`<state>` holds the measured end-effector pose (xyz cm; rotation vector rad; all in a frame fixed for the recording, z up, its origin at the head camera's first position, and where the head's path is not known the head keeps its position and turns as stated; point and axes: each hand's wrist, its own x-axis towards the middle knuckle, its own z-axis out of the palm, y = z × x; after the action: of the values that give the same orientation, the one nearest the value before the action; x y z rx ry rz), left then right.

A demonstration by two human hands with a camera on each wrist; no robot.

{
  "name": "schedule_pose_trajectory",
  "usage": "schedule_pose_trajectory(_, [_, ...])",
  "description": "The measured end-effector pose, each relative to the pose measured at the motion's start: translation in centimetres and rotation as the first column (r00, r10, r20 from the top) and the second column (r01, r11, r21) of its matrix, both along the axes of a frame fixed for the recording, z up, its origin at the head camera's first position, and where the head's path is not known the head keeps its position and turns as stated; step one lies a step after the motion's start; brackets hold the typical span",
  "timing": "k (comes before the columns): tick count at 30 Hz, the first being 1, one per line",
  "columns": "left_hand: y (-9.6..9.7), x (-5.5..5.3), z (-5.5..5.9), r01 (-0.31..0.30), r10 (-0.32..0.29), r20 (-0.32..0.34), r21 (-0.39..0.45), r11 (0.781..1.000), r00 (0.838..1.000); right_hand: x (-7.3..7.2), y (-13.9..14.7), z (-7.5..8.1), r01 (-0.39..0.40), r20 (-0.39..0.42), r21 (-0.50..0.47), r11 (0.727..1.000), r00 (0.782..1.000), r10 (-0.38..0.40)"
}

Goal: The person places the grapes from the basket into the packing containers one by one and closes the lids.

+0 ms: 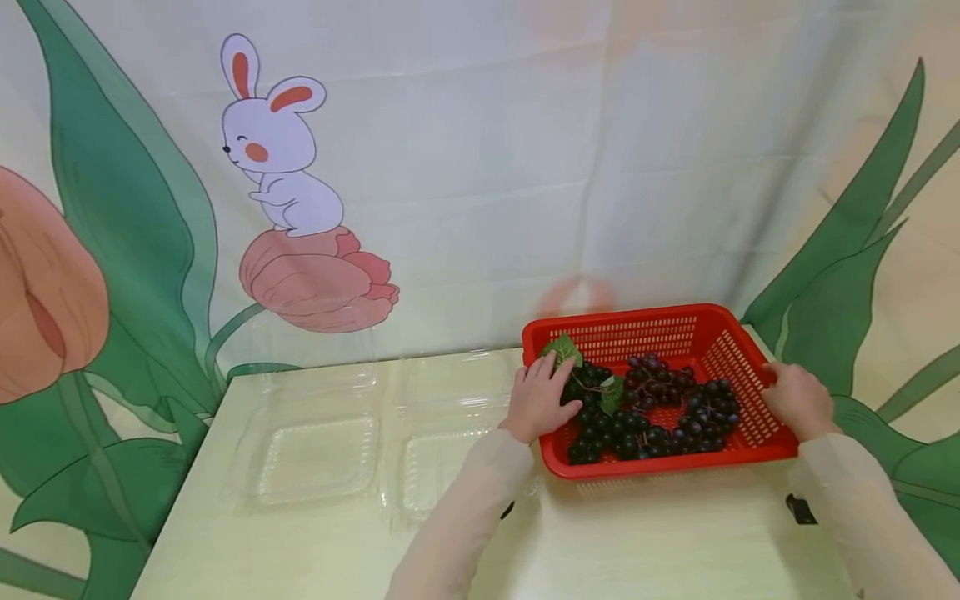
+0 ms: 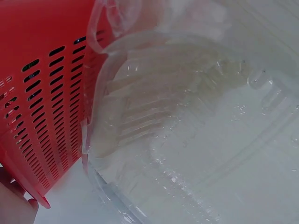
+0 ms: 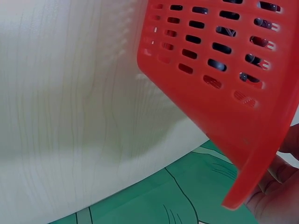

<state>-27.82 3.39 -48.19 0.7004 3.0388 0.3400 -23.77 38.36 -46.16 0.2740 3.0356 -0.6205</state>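
Observation:
A red plastic basket (image 1: 667, 465) with slotted walls stands at the right of the table, near the back wall. Inside lie several bunches of dark grapes (image 1: 660, 383), with green leaves (image 1: 611, 394) at the left end. My left hand (image 1: 538, 398) grips the basket's left rim, its fingers reaching over the edge beside the leaves. At the opposite end my right hand (image 1: 801, 400) holds the right rim; its fingers (image 3: 278, 170) curl under the edge in the right wrist view. Part of the left hand is hidden by the basket in the left wrist view.
Two clear plastic clamshell boxes, one at left (image 1: 318, 458) and one in the middle (image 1: 442, 467), lie open on the pale table (image 1: 300, 550). The middle one is close to the basket's left side. A printed cloth (image 1: 465, 167) hangs behind the table.

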Motion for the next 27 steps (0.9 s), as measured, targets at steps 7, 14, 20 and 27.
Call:
schedule_pose_trajectory(7, [0.7,-0.4,0.2,-0.027,0.028,0.044,-0.017,0.999,0.999,-0.2,0.1,-0.1,0.009,0.001,-0.002,1.000,1.000,-0.009])
schedule_pose_trajectory(14, [1.4,-0.4,0.4,-0.051,0.052,0.047,-0.016,0.999,0.998,-0.1,0.1,0.0,0.004,-0.004,0.003,1.000,1.000,-0.004])
schedule_pose_trajectory(20, [2.0,-0.3,0.2,-0.063,0.065,0.047,-0.053,0.997,0.997,0.1,0.0,0.2,-0.004,-0.008,-0.003,1.000,1.000,0.004])
schedule_pose_trajectory(27, [2.6,-0.2,0.1,-0.093,0.096,0.038,-0.089,0.992,0.995,0.1,0.0,0.2,0.006,-0.006,-0.012,1.000,1.000,-0.006])
